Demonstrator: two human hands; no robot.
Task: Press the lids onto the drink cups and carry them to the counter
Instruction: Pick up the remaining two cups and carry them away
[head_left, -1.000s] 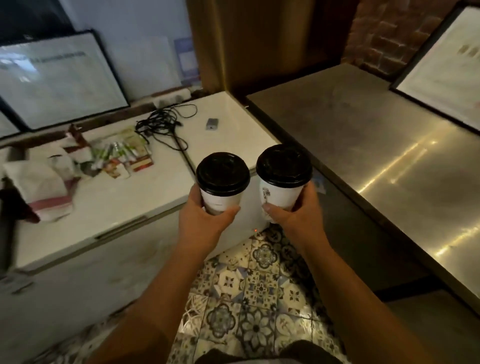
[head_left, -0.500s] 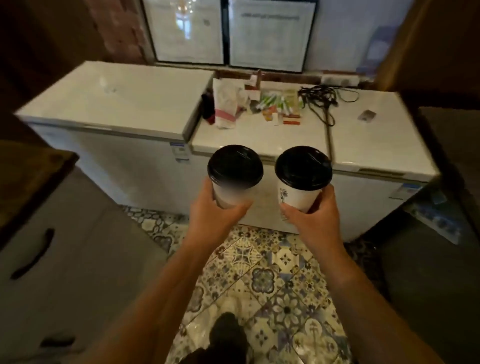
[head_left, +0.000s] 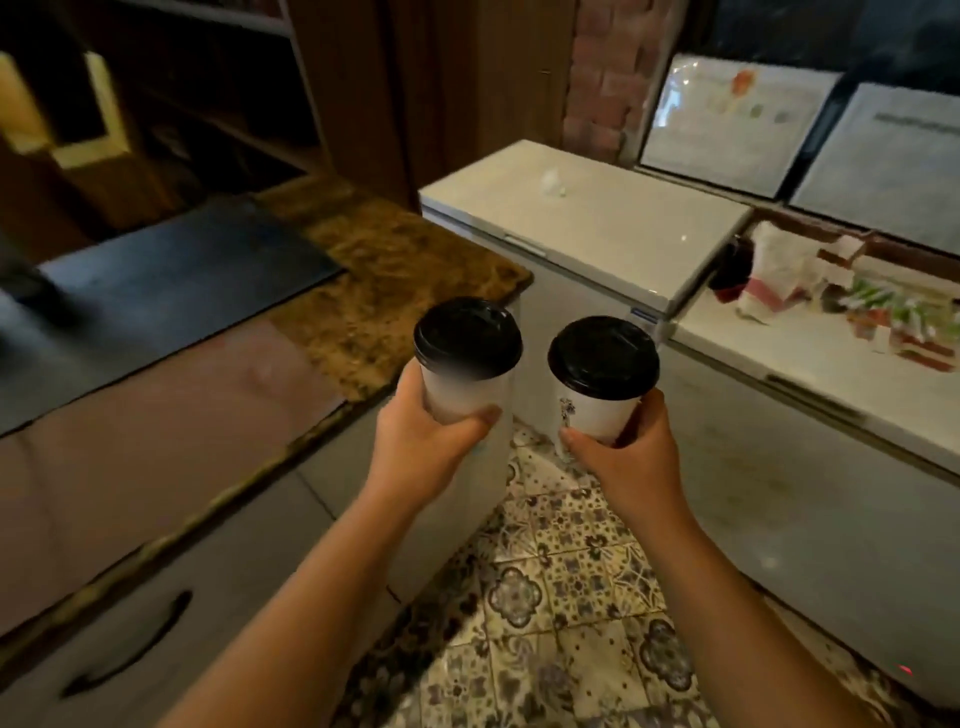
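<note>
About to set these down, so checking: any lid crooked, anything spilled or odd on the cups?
Nothing stands out. Both black lids sit level on the left cup and right cup, each held upright by the left hand and right hand. No drips show.

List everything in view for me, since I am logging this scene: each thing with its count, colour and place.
drink cups: two, white, one in each hand, held over the floor
lids: two, black, seated on the cups
counter: one, brown marbled top, left
dark mat: one, on the counter, far left
chest freezers: two, white, centre and right
packets and bags: several, mixed colours, on the right freezer
framed sheets: two, pale, on the back wall
tiled floor: patterned, below
left hand: grips the left cup
right hand: grips the right cup
</note>
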